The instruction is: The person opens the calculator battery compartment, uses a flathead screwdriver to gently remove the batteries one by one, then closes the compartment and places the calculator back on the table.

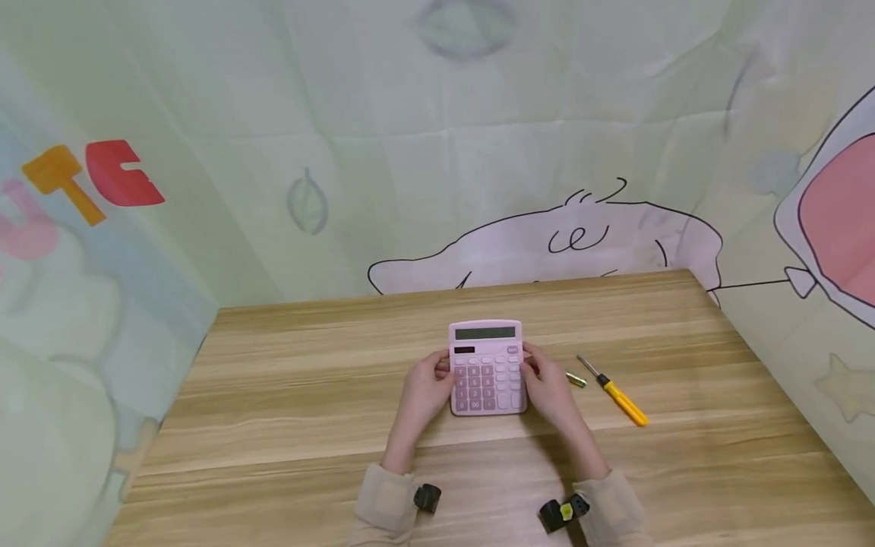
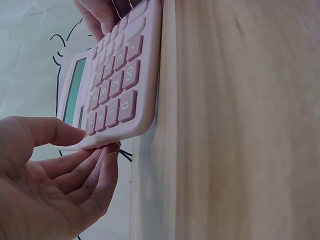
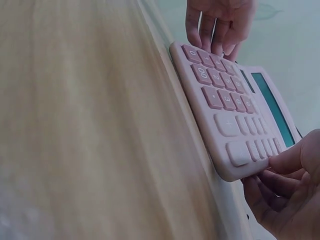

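Observation:
A pink calculator with darker pink number keys faces up between both hands, its display at the far end. My left hand grips its left side, the thumb on the front edge and the fingers curled beneath. On the opposite side my right hand pinches the edge the same way, thumb on top. In the left wrist view the near edge of the calculator sits close to the tabletop. The display looks blank.
Right of the right hand lies a screwdriver with a yellow handle, its tip pointing away. A small green-gold battery lies between it and the hand, partly hidden. The wooden table ends at a printed cloth backdrop.

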A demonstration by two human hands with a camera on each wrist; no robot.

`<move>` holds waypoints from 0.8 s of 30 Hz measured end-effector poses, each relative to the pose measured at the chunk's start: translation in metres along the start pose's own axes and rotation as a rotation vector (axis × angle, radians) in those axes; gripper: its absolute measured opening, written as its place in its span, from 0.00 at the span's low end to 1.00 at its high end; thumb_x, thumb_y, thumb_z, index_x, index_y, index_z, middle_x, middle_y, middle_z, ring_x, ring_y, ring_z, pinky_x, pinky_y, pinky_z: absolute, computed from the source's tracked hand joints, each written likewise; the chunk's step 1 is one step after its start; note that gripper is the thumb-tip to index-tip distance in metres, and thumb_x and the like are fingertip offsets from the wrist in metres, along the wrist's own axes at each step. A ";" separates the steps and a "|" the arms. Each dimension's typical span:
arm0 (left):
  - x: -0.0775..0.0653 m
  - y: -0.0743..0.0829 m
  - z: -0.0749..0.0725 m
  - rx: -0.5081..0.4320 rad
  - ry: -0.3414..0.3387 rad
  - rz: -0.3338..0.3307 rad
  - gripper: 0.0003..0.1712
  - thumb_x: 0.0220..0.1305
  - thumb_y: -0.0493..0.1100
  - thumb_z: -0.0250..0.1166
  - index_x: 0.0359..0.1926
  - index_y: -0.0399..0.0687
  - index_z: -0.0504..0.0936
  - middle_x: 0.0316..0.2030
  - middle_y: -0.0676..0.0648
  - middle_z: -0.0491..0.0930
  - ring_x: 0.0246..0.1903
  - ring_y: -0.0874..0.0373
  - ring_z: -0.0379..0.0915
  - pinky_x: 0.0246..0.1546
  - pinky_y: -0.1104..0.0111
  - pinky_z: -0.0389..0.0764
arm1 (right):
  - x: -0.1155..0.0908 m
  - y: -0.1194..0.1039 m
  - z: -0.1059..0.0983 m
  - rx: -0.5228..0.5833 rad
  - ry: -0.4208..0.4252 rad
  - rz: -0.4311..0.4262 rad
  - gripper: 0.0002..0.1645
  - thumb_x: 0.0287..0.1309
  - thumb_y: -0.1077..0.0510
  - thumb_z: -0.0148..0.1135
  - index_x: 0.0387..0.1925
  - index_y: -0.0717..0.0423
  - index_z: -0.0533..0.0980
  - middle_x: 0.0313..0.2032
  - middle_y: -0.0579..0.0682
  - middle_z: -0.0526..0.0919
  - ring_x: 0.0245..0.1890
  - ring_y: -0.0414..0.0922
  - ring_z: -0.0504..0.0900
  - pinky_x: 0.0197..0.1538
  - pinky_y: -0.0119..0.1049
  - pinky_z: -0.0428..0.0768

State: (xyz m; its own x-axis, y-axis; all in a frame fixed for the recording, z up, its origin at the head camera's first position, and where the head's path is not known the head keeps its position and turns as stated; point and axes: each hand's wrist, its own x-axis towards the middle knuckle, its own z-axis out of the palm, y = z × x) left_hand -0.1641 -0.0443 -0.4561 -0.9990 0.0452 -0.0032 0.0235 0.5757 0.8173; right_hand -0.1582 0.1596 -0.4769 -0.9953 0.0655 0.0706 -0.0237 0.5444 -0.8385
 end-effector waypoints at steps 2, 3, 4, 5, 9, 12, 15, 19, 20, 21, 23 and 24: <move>0.000 -0.001 0.001 -0.006 -0.012 -0.012 0.26 0.53 0.32 0.61 0.57 0.33 0.76 0.39 0.39 0.83 0.39 0.51 0.80 0.44 0.60 0.81 | 0.000 0.001 0.001 0.002 -0.006 0.000 0.25 0.65 0.65 0.51 0.63 0.64 0.68 0.47 0.64 0.82 0.46 0.54 0.81 0.50 0.48 0.79; 0.000 -0.001 0.001 -0.008 -0.018 -0.014 0.27 0.53 0.32 0.60 0.57 0.33 0.76 0.39 0.39 0.83 0.39 0.52 0.79 0.44 0.60 0.81 | 0.000 0.002 0.001 0.003 -0.008 0.000 0.25 0.64 0.65 0.50 0.63 0.65 0.68 0.48 0.64 0.82 0.47 0.55 0.81 0.51 0.49 0.79; 0.000 -0.002 0.001 -0.007 -0.023 -0.015 0.27 0.53 0.31 0.60 0.57 0.33 0.75 0.39 0.39 0.83 0.38 0.52 0.79 0.45 0.60 0.81 | 0.000 0.003 0.001 0.002 -0.009 0.001 0.25 0.64 0.65 0.50 0.63 0.65 0.68 0.49 0.64 0.81 0.48 0.55 0.80 0.52 0.50 0.78; 0.001 -0.002 0.002 -0.007 -0.027 -0.015 0.27 0.53 0.31 0.60 0.57 0.33 0.75 0.39 0.39 0.83 0.38 0.52 0.79 0.44 0.60 0.81 | 0.001 0.003 0.001 -0.001 -0.010 0.002 0.25 0.64 0.65 0.50 0.63 0.65 0.68 0.50 0.64 0.81 0.49 0.55 0.80 0.53 0.50 0.78; 0.001 -0.003 0.003 -0.004 -0.038 -0.011 0.27 0.53 0.30 0.61 0.57 0.33 0.75 0.39 0.40 0.82 0.38 0.53 0.78 0.44 0.60 0.80 | 0.000 0.004 0.002 -0.016 0.002 -0.008 0.25 0.63 0.67 0.51 0.62 0.66 0.69 0.48 0.64 0.80 0.47 0.55 0.79 0.52 0.49 0.78; 0.002 -0.004 0.004 0.006 -0.044 -0.011 0.28 0.52 0.30 0.61 0.57 0.33 0.75 0.39 0.40 0.82 0.37 0.53 0.78 0.44 0.60 0.80 | 0.000 0.004 0.002 -0.037 0.013 -0.022 0.25 0.62 0.67 0.52 0.61 0.67 0.70 0.45 0.63 0.79 0.46 0.55 0.79 0.50 0.49 0.78; 0.002 -0.005 0.004 0.024 -0.043 -0.006 0.27 0.52 0.30 0.61 0.57 0.33 0.75 0.38 0.39 0.82 0.37 0.53 0.78 0.43 0.60 0.80 | 0.001 0.003 0.002 -0.058 0.019 -0.031 0.24 0.61 0.68 0.53 0.60 0.67 0.71 0.43 0.62 0.80 0.43 0.54 0.78 0.48 0.46 0.77; 0.002 -0.004 0.004 0.051 -0.042 -0.003 0.27 0.52 0.30 0.62 0.57 0.34 0.75 0.39 0.40 0.81 0.37 0.52 0.78 0.43 0.60 0.79 | 0.001 0.002 0.001 -0.091 0.017 -0.023 0.24 0.60 0.67 0.54 0.59 0.66 0.72 0.41 0.60 0.80 0.40 0.51 0.77 0.44 0.42 0.75; 0.002 -0.004 0.004 0.054 -0.042 -0.005 0.27 0.52 0.30 0.62 0.57 0.34 0.75 0.39 0.40 0.81 0.38 0.52 0.78 0.43 0.60 0.79 | 0.001 0.002 0.001 -0.097 0.013 -0.018 0.24 0.60 0.66 0.54 0.59 0.66 0.72 0.40 0.60 0.80 0.40 0.51 0.77 0.44 0.41 0.74; 0.002 -0.004 0.003 0.059 -0.041 -0.004 0.27 0.52 0.30 0.62 0.56 0.33 0.75 0.39 0.40 0.80 0.38 0.52 0.78 0.44 0.60 0.79 | 0.001 0.002 0.001 -0.102 0.011 -0.014 0.24 0.60 0.66 0.54 0.60 0.66 0.72 0.40 0.59 0.80 0.39 0.50 0.77 0.43 0.40 0.74; 0.002 -0.004 0.004 0.066 -0.039 -0.002 0.27 0.51 0.30 0.62 0.56 0.33 0.76 0.39 0.40 0.79 0.38 0.52 0.77 0.43 0.60 0.79 | 0.001 0.002 0.001 -0.110 0.006 -0.009 0.25 0.61 0.66 0.55 0.60 0.66 0.72 0.39 0.59 0.79 0.38 0.50 0.77 0.42 0.40 0.73; 0.002 -0.004 0.004 0.067 -0.038 0.000 0.27 0.51 0.30 0.62 0.56 0.32 0.76 0.39 0.40 0.78 0.37 0.52 0.77 0.43 0.61 0.79 | 0.001 0.002 0.001 -0.112 0.003 -0.008 0.24 0.61 0.66 0.55 0.60 0.66 0.72 0.38 0.59 0.79 0.38 0.50 0.76 0.42 0.39 0.73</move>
State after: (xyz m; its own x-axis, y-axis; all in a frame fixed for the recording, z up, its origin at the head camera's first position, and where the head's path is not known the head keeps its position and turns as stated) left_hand -0.1662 -0.0434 -0.4615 -0.9968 0.0756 -0.0257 0.0276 0.6290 0.7769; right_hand -0.1591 0.1601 -0.4785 -0.9948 0.0632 0.0795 -0.0213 0.6352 -0.7720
